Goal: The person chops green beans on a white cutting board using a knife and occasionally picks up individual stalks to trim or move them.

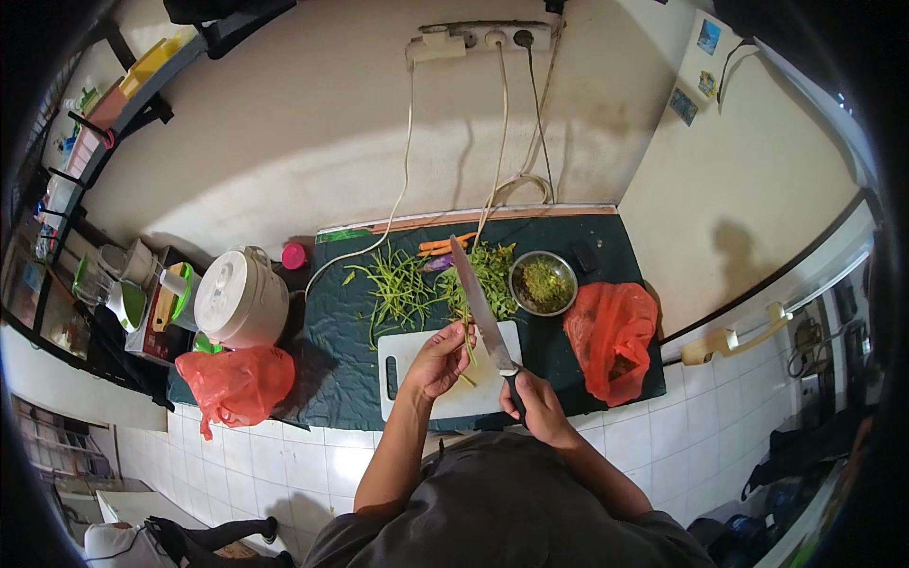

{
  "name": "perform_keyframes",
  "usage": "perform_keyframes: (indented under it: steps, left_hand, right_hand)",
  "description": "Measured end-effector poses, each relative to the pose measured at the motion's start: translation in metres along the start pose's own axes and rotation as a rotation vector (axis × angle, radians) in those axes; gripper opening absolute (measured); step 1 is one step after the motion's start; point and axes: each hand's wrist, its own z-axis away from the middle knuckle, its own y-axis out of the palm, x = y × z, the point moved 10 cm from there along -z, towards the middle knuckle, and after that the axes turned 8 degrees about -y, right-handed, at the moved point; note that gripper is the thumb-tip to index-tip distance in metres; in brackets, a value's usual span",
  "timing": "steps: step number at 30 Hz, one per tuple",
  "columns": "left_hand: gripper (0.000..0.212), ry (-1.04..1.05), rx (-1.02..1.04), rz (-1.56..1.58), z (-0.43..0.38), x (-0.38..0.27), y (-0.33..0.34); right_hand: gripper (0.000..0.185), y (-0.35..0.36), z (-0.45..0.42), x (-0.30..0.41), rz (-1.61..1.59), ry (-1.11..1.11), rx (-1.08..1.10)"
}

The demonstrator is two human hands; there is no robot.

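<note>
My right hand [541,407] grips the black handle of a kitchen knife [480,302], its broad blade pointing up and away from me. Between the fingers of my left hand [442,359] is a thin green vegetable stem [469,348], close beside the blade. Both hands are above a white cutting board [426,407], where a short cut piece of stem [466,381] lies. Behind the board are a loose heap of green stems [399,287] and a pile of leafy greens [490,273]. Carrots [446,245] and a purple vegetable [437,263] rest behind these.
A metal bowl of chopped greens [544,282] and a red plastic bag [612,341] stand at the right. Leftward are a white rice cooker [231,298] and another red bag [238,383]. Power cords [407,156] hang from a wall socket strip [490,37] onto the dark-green table cover [341,383].
</note>
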Motion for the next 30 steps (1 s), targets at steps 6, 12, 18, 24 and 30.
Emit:
perform_keyframes:
  steps: [6,12,18,24,30]
  left_hand:
    - [0.017,0.100,-0.088,0.111,0.004,0.000,0.013]
    - [0.019,0.120,-0.079,0.138,-0.001,0.006,0.014]
    - [0.016,0.128,-0.081,0.123,-0.001,0.007,0.019]
    - [0.013,0.117,-0.101,0.103,-0.006,0.011,0.019]
    - [0.015,0.111,-0.098,0.074,-0.008,0.012,0.023]
  right_hand:
    - [0.067,0.011,0.004,0.030,0.066,-0.052,0.049]
    - [0.066,0.010,0.003,0.031,-0.018,-0.106,0.032]
    - [0.066,0.004,0.002,0.033,0.001,-0.089,0.028]
    - [0.066,-0.002,0.002,0.031,0.026,-0.091,0.017]
    - [0.066,-0.003,0.001,0.034,0.016,-0.092,0.014]
